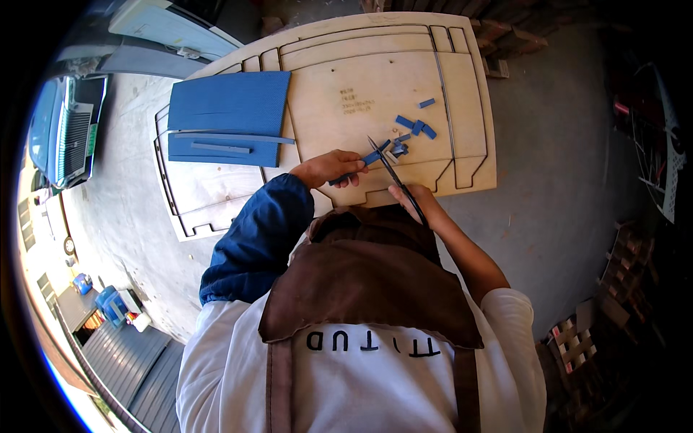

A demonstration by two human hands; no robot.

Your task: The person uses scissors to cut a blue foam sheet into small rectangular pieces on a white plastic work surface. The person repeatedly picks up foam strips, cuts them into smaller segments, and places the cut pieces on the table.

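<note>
My left hand [333,169] is closed around a narrow blue foam strip [374,155], which sticks out to the right. My right hand [420,205] grips a pair of dark scissors [395,175], its blades crossing the strip near its free end. Just beyond the blades lies a small heap of short blue cut pieces [401,147]. Several more blue pieces [419,125] are scattered farther out on the plywood board [361,54]. Left of my hands, a blue foam sheet [224,105] rests on the board, with a long strip [245,137] and a shorter strip [216,147] on top.
Dark lines outline shapes on the plywood board. A concrete floor [548,195] surrounds it. Stacked wood [509,36] stands at the far right, and pallets [574,343] at the lower right. A vehicle [72,130] and a blue water jug [110,304] are at the left.
</note>
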